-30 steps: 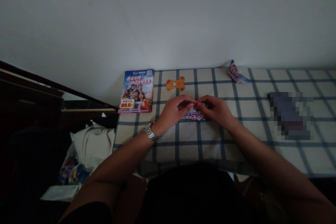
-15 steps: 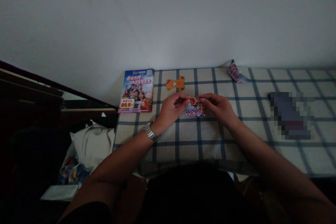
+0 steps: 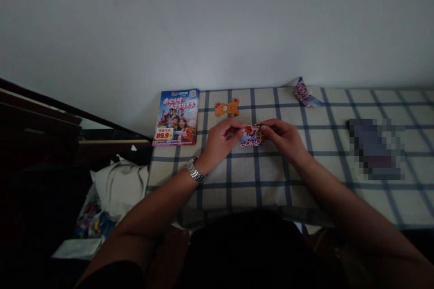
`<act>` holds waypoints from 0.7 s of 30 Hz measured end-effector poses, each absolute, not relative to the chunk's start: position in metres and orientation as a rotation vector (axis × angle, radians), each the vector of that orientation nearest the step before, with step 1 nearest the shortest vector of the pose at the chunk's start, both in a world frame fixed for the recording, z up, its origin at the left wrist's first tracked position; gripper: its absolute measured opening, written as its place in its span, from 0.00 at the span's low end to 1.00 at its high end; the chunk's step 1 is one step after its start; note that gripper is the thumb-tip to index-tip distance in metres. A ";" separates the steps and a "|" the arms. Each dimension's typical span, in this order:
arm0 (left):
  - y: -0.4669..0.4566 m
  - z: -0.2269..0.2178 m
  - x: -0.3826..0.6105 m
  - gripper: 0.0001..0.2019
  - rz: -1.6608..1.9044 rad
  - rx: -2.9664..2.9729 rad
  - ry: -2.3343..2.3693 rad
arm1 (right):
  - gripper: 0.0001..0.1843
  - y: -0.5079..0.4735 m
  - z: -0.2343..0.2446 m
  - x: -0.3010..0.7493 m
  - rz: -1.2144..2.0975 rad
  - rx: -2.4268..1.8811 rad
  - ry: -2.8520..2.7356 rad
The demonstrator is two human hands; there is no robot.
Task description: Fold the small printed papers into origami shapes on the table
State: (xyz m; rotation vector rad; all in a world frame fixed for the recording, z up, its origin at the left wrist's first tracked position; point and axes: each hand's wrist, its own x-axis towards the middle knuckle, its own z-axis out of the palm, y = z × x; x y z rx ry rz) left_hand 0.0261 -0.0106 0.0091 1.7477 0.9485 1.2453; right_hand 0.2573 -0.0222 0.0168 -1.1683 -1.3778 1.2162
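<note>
A small printed piece of paper point(image 3: 251, 136), folded, with pink lettering on blue, is held up between both hands over the checked cloth. My left hand point(image 3: 224, 139), with a metal watch at the wrist, pinches its upper left corner. At the upper right edge, my right hand point(image 3: 282, 139) grips the paper between thumb and fingers. Just beyond the left hand lies a flat orange bear figure point(image 3: 227, 108). Fingers partly cover the paper, so its exact folds are hard to make out.
A stack of printed flyers point(image 3: 176, 117) lies at the table's left end. Near the wall is a curled strip of printed paper point(image 3: 305, 95). A blurred dark object point(image 3: 375, 149) rests on the right of the checked tablecloth point(image 3: 325, 153). Bags point(image 3: 120, 185) stand on the lower left.
My right hand has slid slightly right along the paper's top edge. The paper's lower edge has tilted up a little. My left hand has hardly moved.
</note>
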 end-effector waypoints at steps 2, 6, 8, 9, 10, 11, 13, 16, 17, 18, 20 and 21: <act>-0.010 0.009 0.026 0.04 1.220 1.726 0.952 | 0.17 -0.023 0.018 0.257 1.221 -1.173 -1.381; -0.009 0.007 0.026 0.08 1.196 1.647 0.924 | 0.18 -0.023 0.018 0.258 1.226 -1.190 -1.378; -0.008 0.007 0.026 0.10 1.192 1.626 0.915 | 0.18 -0.023 0.017 0.258 1.235 -1.194 -1.362; -0.008 0.006 0.026 0.10 1.187 1.622 0.914 | 0.19 -0.023 0.017 0.258 1.243 -1.194 -1.352; -0.008 0.006 0.026 0.11 1.183 1.618 0.912 | 0.19 -0.023 0.016 0.258 1.250 -1.192 -1.342; -0.008 0.006 0.026 0.11 1.183 1.614 0.910 | 0.19 -0.022 0.016 0.258 1.257 -1.188 -1.334; -0.008 0.006 0.027 0.11 1.182 1.612 0.906 | 0.18 -0.022 0.015 0.258 1.262 -1.183 -1.319; -0.008 0.006 0.027 0.10 1.177 1.613 0.899 | 0.17 -0.022 0.016 0.257 1.260 -1.185 -1.303; -0.008 0.007 0.027 0.10 1.177 1.612 0.897 | 0.17 -0.022 0.016 0.257 1.262 -1.186 -1.302; -0.008 0.007 0.027 0.09 1.176 1.609 0.896 | 0.17 -0.022 0.016 0.257 1.264 -1.186 -1.301; -0.008 0.008 0.026 0.09 1.173 1.609 0.892 | 0.18 -0.021 0.017 0.257 1.272 -1.181 -1.297; -0.008 0.009 0.026 0.09 1.169 1.609 0.888 | 0.18 -0.021 0.017 0.257 1.276 -1.177 -1.294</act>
